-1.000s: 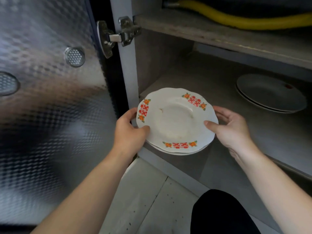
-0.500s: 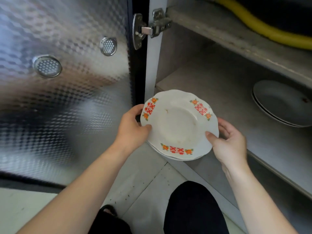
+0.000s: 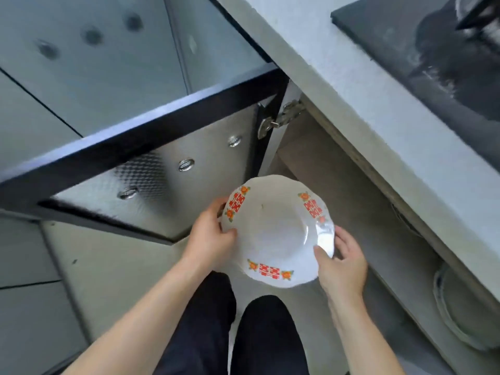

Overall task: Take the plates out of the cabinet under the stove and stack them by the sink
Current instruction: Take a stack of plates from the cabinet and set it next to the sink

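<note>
left hand [image 3: 213, 236] and right hand [image 3: 342, 263] grip patterned plates [image 3: 276, 234] by opposite rims | change: plates now clear of cabinet [image 3: 338, 185] | pending: carry to sink; grey plates [image 3: 460, 315] remain inside cabinet

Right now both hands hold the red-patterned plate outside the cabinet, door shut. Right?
No. The cabinet door is open, swung out left, per the head view. The left hand and right hand do hold the red-patterned plate outside the cabinet.

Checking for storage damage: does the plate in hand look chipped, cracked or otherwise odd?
No chip or crack shows on the patterned plate, gripped by the left hand and right hand. Only a small dark speck marks its inner slope.
</note>
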